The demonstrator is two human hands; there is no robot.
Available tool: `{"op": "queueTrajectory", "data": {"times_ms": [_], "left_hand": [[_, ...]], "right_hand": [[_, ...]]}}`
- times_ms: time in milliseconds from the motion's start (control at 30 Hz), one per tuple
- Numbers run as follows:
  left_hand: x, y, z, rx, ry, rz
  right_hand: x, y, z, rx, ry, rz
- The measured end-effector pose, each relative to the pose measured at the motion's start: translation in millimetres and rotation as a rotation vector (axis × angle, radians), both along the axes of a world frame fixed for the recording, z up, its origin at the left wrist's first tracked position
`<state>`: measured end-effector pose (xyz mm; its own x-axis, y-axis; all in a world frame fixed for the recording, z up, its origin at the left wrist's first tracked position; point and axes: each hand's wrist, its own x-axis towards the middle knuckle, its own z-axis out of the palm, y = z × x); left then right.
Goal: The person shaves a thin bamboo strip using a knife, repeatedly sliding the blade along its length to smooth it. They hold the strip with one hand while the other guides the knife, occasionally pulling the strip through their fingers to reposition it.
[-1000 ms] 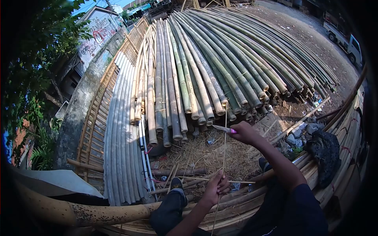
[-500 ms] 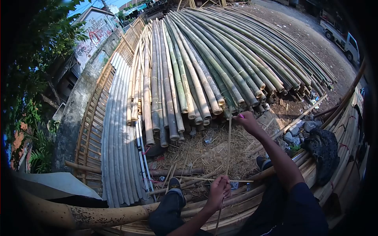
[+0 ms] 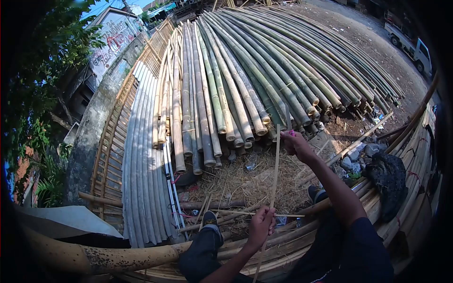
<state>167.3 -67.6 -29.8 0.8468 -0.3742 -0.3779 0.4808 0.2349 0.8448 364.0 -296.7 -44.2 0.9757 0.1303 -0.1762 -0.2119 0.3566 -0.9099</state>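
Note:
My left hand (image 3: 261, 227) is closed around a thin bamboo strip (image 3: 275, 172), which stands nearly upright before me and runs on below the fist. Higher up, at the strip's top end, my right hand (image 3: 298, 146) grips a knife by its pink handle (image 3: 291, 133). Its narrow blade points up and away, just right of the strip's tip. Straw-like shavings (image 3: 255, 177) cover the ground beneath both hands. Another slim strip (image 3: 290, 216) lies crosswise behind the left hand.
Long bamboo poles (image 3: 245, 75) are stacked ahead, cut ends toward me. Corrugated sheets (image 3: 141, 179) and a bamboo ladder-like frame (image 3: 111, 155) lie left. A thick pole (image 3: 127, 258) crosses the lower left. Split bamboo (image 3: 410, 174) and stones (image 3: 354, 158) are at right.
The knife has turned so its blade now shows pointing up beside the strip's end. My right hand shifted slightly right and down; the left hand keeps its hold.

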Motion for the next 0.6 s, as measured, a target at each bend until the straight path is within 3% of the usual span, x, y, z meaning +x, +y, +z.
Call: {"op": "queueTrajectory", "data": {"times_ms": [167,367,433,467,600], "left_hand": [[2,2,-9,-0.001,0.042,-0.05],[11,6,-4,-0.154,0.118,-0.105],[17,10,-2,-0.253,0.16,-0.07],[20,12,-3,-0.253,0.166,-0.065],[26,17,-4,-0.127,0.071,-0.078]], "right_hand": [[-1,0,2,0.272,0.034,0.049],[-15,27,17,0.029,0.0,0.185],[-24,42,19,-0.243,-0.08,0.235],[-30,48,25,-0.368,-0.12,0.262],[-31,52,19,-0.447,-0.198,0.251]]}}
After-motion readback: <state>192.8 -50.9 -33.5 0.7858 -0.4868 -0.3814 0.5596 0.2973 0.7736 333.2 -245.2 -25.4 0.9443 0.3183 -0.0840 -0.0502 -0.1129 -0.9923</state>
